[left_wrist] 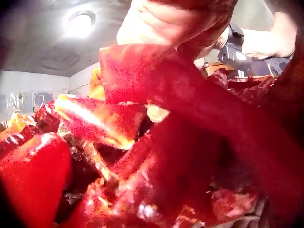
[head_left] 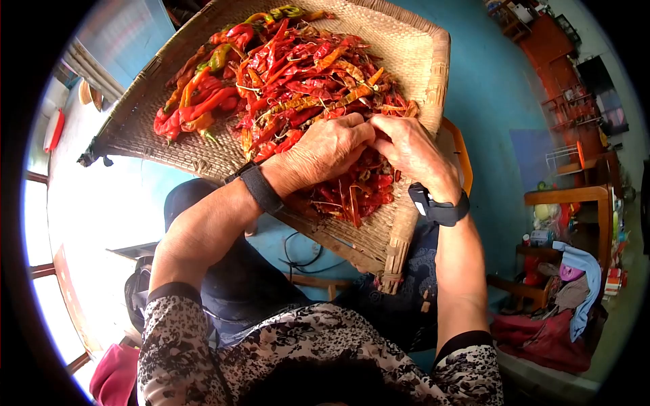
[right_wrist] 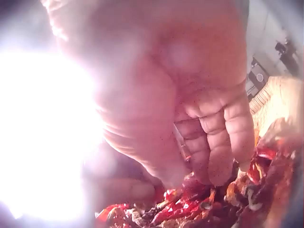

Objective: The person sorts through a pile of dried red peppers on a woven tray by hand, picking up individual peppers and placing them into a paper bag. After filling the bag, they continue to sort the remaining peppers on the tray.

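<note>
- Two bare hands meet over a heap of red peppers (head_left: 298, 88) in a woven tray (head_left: 405, 42) that fills the upper middle of the frame; its near corner reaches down over the lap at lower center.
- The left hand (head_left: 332, 145) comes in from lower left, fingers bent toward the right hand (head_left: 413, 149). Whether they pinch a pepper cannot be told; the left wrist view shows red flesh close under the palm, the fingertips out of sight.
- The right hand's fingers (right_wrist: 219, 159) lie side by side, pointing down into the peppers, the thumb close by. What, if anything, sits between them is hidden.
- Thick, glossy peppers (head_left: 203, 108) lie at the tray's left, beside the more wrinkled heap at center; a further patch (head_left: 355, 203) spreads below the hands.
- Work looks to be under way, apparently a piece-by-piece handling of the peppers. The left-hand cluster hints at sorting, but no sure line divides finished from unfinished.
- Much seems left: the heap is broad, and many peppers lie beyond the hands' reach of the moment, toward the top of the frame.
</note>
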